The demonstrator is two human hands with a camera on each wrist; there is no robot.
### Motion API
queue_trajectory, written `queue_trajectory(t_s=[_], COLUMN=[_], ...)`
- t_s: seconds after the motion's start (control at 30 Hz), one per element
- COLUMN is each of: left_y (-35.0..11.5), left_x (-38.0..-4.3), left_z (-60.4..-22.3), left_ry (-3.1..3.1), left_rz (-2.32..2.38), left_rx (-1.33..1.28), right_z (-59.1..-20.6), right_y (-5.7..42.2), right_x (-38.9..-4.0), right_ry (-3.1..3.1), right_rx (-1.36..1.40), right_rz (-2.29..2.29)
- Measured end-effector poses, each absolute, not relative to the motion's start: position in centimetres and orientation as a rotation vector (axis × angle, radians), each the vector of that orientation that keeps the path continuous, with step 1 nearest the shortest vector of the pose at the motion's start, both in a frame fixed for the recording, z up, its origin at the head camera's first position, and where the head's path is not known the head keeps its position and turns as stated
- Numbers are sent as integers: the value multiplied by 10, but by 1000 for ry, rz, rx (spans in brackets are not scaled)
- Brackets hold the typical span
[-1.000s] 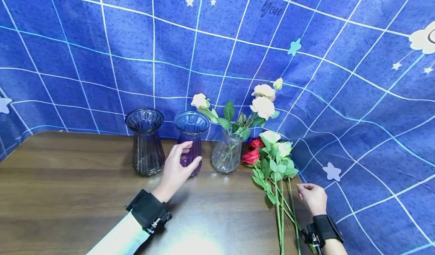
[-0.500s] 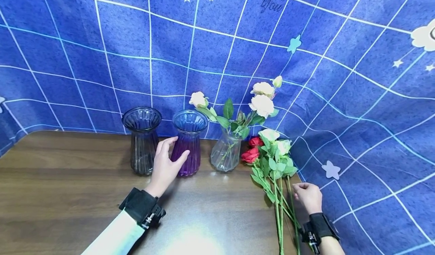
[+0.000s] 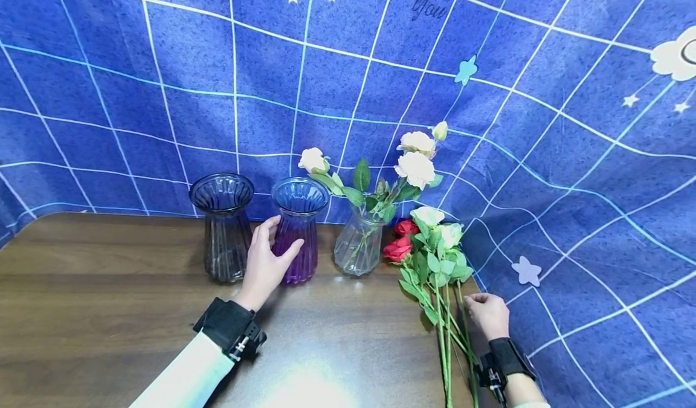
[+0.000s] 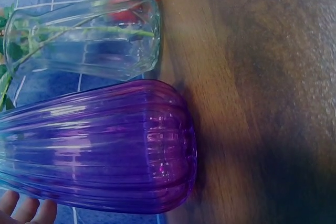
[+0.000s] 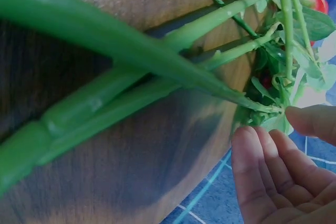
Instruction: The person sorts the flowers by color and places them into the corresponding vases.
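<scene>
My left hand (image 3: 264,266) is at the left side of a purple glass vase with a blue rim (image 3: 300,229), thumb spread away from the fingers. In the left wrist view its fingertips (image 4: 44,211) show right at the vase's side; the thumb is out of that view. My right hand (image 3: 489,314) is beside several green flower stems (image 3: 443,335) lying on the table, its fingers loosely bent. The right wrist view has a gap between thumb and fingers (image 5: 249,156), with the thumb tip overlapping a stem near the leaves. Red roses (image 3: 399,248) and white roses (image 3: 450,235) top these stems.
A dark grey glass vase (image 3: 225,239) stands left of the purple one. To the right, a clear glass vase (image 3: 356,251) holds white roses (image 3: 415,169). A blue gridded curtain (image 3: 163,106) hangs behind and along the right of the wooden table (image 3: 109,311).
My left hand has moved left from in front of the purple vase to its left side. The right hand has shifted slightly left, closer to the stems.
</scene>
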State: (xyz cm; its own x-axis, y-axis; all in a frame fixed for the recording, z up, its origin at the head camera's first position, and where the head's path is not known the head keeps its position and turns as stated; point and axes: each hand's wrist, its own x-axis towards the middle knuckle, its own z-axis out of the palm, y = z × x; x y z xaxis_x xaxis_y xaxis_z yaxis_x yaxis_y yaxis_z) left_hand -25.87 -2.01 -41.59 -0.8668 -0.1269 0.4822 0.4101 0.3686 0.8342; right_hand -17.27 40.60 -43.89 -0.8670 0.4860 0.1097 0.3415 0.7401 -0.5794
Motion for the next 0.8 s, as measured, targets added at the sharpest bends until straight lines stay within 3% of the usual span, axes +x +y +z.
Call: queue_trajectory(t_s=[0.8], left_y=[-20], left_x=[-261], left_z=[-415], left_ry=[-2188], left_rz=[-1517], left_rx=[-225], right_z=[-444], right_y=[410], right_x=[-195], right_ry=[-2845], right_rx=[-596], right_rz=[806])
